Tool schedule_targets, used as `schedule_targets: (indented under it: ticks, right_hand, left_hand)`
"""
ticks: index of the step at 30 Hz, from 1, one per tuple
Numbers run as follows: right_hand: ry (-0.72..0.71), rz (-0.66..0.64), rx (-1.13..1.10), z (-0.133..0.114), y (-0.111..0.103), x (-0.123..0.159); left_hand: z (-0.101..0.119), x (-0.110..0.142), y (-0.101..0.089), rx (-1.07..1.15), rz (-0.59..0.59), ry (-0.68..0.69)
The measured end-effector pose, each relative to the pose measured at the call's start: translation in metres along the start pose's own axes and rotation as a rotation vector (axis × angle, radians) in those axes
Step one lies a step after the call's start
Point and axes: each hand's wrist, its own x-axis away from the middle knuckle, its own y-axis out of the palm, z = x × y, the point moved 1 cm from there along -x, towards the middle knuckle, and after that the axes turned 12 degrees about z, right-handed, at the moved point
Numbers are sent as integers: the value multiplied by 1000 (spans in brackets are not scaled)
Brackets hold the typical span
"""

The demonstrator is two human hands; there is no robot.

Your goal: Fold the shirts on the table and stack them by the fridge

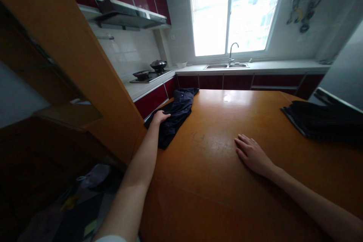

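At the left edge of the table, my left hand [161,116] is closed on a dark navy and black garment [181,106]. The thumb lies across the cloth, while the other fingers are mostly hidden. This garment is bunched at its far end and spreads flatter towards me; its exact kind cannot be made out. My right hand [252,155] lies palm down on the bare wood of the table [215,181], fingers stretched out and holding nothing. Farther right rests a black folded cloth item [323,121], apart from that hand.
A wooden cabinet frame [93,56] rises close to my left arm. Beyond the table are a gas stove [150,77] with two pans, a white counter with a sink [227,66], and a window. A plastic bag [95,176] lies low at the left.
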Motion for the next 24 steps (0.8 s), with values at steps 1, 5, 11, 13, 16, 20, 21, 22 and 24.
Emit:
schedule_targets:
  ticks: [1,5,11,13,16,20,21,22,24]
  right_hand:
    - [1,-4,0,0,0,0]
    - [0,-10,8,0,1,0]
    - [-4,0,8,2,1,-1]
    - [-9,-6,10,2,0,0]
    - [-10,3,-3,2,-1,-1]
    - [57,92,-104,1,-4,-5]
    - [97,127,-136,2,-5,-7]
    - [138,161,-166,2,-6,-9]
    - [196,210,-204,3,-9,-11]
  left_hand:
    - [-1,0,1,0,-8,5]
    - [3,4,-4,8,46,49]
    - [55,20,-18,107,145,342]
    - [84,36,-14,158,125,494]
    - [126,79,6,223,55,709]
    - [162,155,43,256,-82,958]
    - [166,172,51,260,-113,1009]
    - [169,186,57,264,-136,1051]
    - [171,205,63,277,-157,1110]
